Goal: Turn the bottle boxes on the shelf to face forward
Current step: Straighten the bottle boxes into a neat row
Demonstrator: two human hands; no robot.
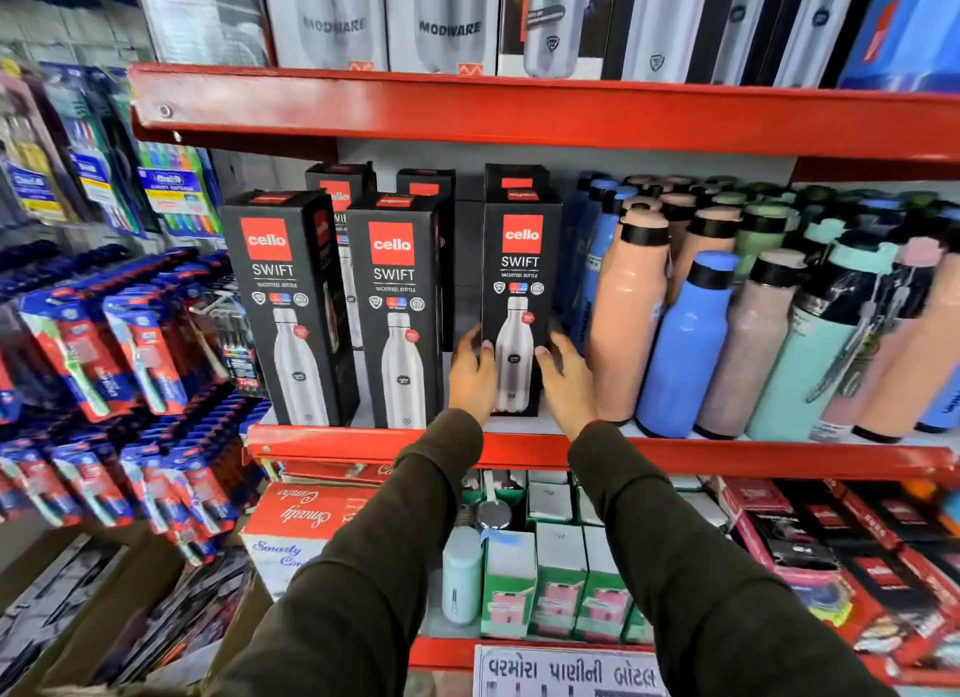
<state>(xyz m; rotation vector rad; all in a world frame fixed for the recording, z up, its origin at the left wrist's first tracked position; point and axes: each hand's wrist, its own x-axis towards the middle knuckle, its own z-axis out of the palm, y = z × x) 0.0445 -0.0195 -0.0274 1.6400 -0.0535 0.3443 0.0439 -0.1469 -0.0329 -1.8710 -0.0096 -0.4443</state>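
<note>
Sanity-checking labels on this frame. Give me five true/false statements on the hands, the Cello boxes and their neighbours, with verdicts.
1. Both hands are on the same box. True: the left hand and the right hand flank the lower part of the right Cello box.
2. That box stands at the left end of the front row. False: it is the rightmost; the left Cello box and the middle Cello box stand to its left.
3. The held box shows its printed front. True.
4. Loose bottles stand to its right. True.
5. The shelf edge is blue. False: it is red.
</note>
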